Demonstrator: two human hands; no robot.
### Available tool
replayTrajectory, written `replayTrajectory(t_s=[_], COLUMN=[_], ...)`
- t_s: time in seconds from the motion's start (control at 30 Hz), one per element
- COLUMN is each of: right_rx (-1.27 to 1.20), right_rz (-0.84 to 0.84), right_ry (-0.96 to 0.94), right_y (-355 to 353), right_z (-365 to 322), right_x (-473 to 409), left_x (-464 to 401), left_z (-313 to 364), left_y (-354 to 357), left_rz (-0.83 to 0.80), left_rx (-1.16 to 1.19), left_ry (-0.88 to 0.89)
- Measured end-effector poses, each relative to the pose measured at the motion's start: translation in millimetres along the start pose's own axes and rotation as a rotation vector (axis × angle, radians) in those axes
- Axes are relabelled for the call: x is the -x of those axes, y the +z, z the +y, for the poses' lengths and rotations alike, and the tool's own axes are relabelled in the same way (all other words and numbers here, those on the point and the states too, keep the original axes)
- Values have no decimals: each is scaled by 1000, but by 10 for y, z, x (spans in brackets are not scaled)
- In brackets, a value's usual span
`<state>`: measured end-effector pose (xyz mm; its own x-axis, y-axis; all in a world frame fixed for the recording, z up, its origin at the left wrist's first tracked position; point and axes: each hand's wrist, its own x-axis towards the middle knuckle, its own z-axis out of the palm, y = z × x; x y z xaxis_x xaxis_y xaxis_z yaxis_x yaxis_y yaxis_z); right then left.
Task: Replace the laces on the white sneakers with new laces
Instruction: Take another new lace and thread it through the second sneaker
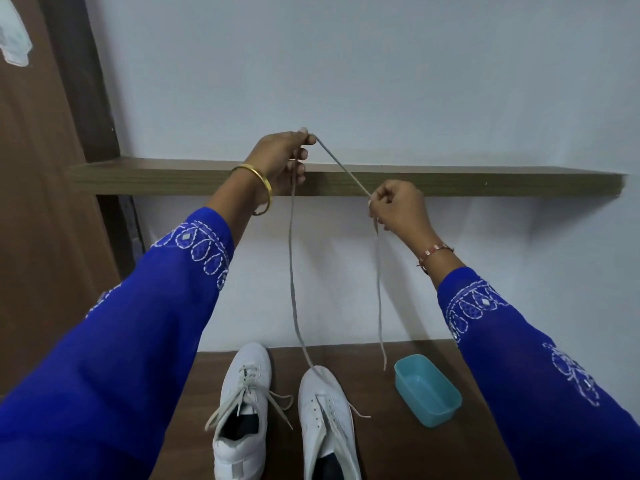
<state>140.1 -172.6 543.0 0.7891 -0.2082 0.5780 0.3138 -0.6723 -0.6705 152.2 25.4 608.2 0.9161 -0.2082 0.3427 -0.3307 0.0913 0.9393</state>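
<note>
A: What does the lace (293, 258) look like?

B: It is long, thin and grey, like a flat string. It is held up high in the air.

A: Who holds it?

B: Both hands. The left hand (281, 157) pinches it at the top, fingers curled round it. The right hand (398, 206) is lower and pinches it too, with bent fingers.

A: Is the lace tight?

B: Between the two hands it is pulled straight. From each hand a part hangs down loose and a bit wavy. The part under the left hand goes down to the toe of the right shoe (329, 420). The end under the right hand hangs free, just beside the box (428, 389).

A: Tell me about the shoes.

B: They are white and smooth, with round toes. They stand side by side on the brown wood tabletop (384, 452). The left shoe (242, 410) has a grey lace crossed through its holes, with loose ends. The right shoe has open holes near the toe, and a bit of lace sticks out at its side.

A: And the box?

B: It is blue plastic, with round corners and no lid. It sits right of the shoes.

A: What is behind?

B: A long wood shelf (485, 183) on a pale wall.

A: And the arms?

B: Blue sleeves with white stitching. A gold bangle (263, 188) is on the left wrist.
</note>
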Motion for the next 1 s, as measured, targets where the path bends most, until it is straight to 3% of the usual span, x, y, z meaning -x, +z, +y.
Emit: replayTrajectory(t_s=[0.23, 0.43, 0.6, 0.8, 1.0], right_rx=[74, 142, 201, 85, -276], right_rz=[-110, -239, -376, -396, -241], right_ry=[66, 105, 128, 141, 74], right_y=[59, 88, 140, 168, 77], right_z=[203, 273, 259, 246, -92], right_x=[78, 162, 208, 261, 196], left_x=[32, 40, 16, 25, 22], left_z=[-3, -68, -88, -195, -238], left_y=[4, 3, 47, 125, 230], left_rz=[21, -28, 0, 6, -71], left_rx=[193, 138, 226, 152, 74], left_ry=[-12, -40, -62, -95, -95])
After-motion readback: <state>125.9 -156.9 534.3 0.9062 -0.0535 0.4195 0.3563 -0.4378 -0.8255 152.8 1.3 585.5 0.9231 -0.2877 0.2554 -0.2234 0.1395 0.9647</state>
